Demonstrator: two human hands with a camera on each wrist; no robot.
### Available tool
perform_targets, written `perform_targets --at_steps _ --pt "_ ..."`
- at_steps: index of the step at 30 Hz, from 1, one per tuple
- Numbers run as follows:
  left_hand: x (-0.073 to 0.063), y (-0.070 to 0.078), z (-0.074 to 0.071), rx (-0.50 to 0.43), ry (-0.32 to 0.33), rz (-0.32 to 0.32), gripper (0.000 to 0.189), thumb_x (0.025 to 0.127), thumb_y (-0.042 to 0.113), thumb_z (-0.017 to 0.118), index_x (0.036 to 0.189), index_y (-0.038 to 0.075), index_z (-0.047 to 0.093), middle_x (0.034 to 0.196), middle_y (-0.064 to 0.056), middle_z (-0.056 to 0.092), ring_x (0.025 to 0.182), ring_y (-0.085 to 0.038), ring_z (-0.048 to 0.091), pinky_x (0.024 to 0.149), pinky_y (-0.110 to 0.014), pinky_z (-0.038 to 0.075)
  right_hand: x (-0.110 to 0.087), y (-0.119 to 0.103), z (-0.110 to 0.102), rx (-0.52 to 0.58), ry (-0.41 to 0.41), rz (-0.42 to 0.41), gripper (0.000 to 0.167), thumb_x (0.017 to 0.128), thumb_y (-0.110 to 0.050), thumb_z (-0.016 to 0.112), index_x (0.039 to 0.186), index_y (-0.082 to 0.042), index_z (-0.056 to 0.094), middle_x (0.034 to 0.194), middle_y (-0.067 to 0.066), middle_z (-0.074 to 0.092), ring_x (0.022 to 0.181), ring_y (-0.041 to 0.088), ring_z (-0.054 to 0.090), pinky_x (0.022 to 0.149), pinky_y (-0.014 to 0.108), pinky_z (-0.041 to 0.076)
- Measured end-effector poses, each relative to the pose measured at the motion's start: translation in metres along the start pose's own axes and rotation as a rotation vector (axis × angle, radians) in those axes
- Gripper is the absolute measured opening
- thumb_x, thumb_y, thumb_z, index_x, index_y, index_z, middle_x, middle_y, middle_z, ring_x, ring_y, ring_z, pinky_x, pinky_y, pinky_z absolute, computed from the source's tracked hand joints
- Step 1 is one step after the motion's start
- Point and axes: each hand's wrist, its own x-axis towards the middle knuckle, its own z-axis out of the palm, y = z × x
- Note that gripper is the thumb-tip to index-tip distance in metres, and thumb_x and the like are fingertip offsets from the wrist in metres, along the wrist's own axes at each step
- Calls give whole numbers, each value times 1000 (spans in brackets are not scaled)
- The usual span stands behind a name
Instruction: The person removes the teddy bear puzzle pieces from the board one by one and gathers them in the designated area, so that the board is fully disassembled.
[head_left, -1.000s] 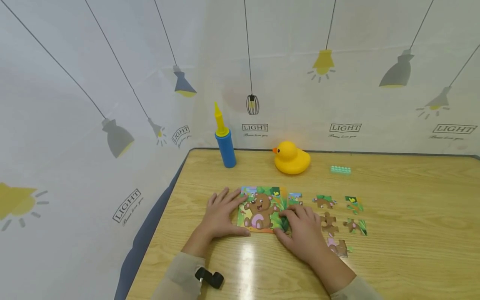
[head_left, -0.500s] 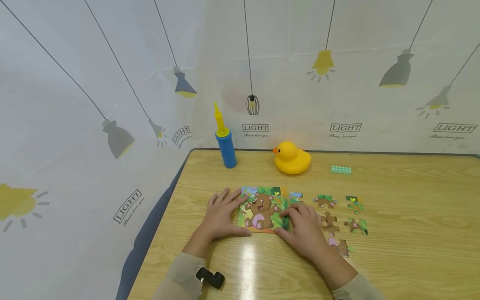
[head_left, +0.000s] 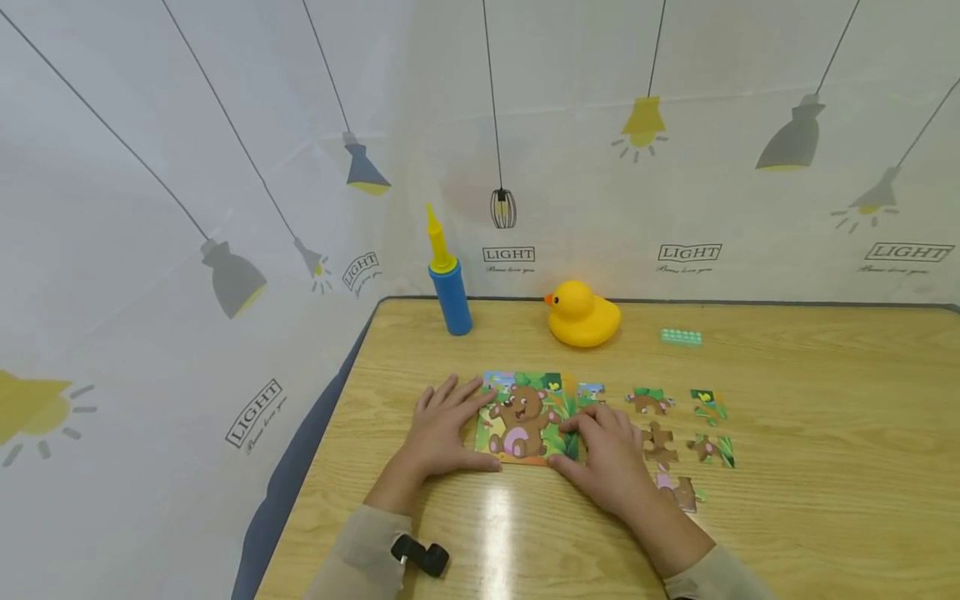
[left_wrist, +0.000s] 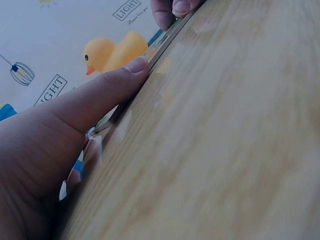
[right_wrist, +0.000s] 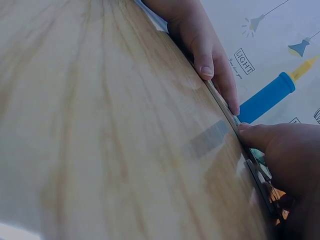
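Observation:
A square bear picture board (head_left: 517, 421) lies flat on the wooden table between my hands. My left hand (head_left: 442, 429) rests at its left side with fingers spread and fairly straight, the thumb along the lower edge. At the lower right corner, my right hand (head_left: 607, 454) touches the board with thumb and index finger apart and gently bent. Loose jigsaw pieces lie to the right, including a bear-head piece (head_left: 650, 401), a brown piece (head_left: 660, 444) and a pink-and-brown piece (head_left: 678, 492). Another piece (head_left: 590, 393) is partly covered by my right hand.
Behind the board stand a blue pump (head_left: 452, 300) with a yellow nozzle and a yellow rubber duck (head_left: 582, 315). A mint-green studded block (head_left: 681, 337) lies at the back right. A lamp-printed wall covering (head_left: 585, 208) borders the table's back and left sides.

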Motion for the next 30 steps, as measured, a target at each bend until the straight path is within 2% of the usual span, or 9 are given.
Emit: perform_targets --at_steps 9,13,19,26,30 --pt "0 -1 0 4 -2 5 114 71 80 83 167 35 39 177 5 23 163 -35 8 124 -68 5 -1 0 1 31 21 -4 44 82 -34 94 114 -16 70 126 7 67 127 39 49 104 62 29" --pt "0 -1 0 8 -1 2 114 71 80 82 167 36 39 177 5 23 163 -35 9 124 -68 5 -1 -2 1 55 30 -26 42 82 -29 96 112 -18 70 117 1 73 122 33 54 103 62 29" --pt "-1 0 -1 -3 2 3 115 71 80 83 167 35 40 176 4 24 163 -35 9 124 -67 4 -4 -3 1 99 50 -107 42 79 -20 98 113 -14 73 106 -5 74 104 18 57 101 56 30" --pt "0 -1 0 4 6 3 114 71 80 83 167 35 39 177 5 23 164 -34 9 125 -67 4 -3 2 2 117 153 -238 45 67 -7 99 106 -9 76 97 -2 75 94 16 58 93 51 41" --pt "0 0 0 4 7 9 115 71 79 83 167 35 39 176 4 24 163 -35 9 125 -67 4 -3 3 2 120 174 -278 45 65 -4 97 105 -8 76 97 -2 76 92 15 57 88 46 44"
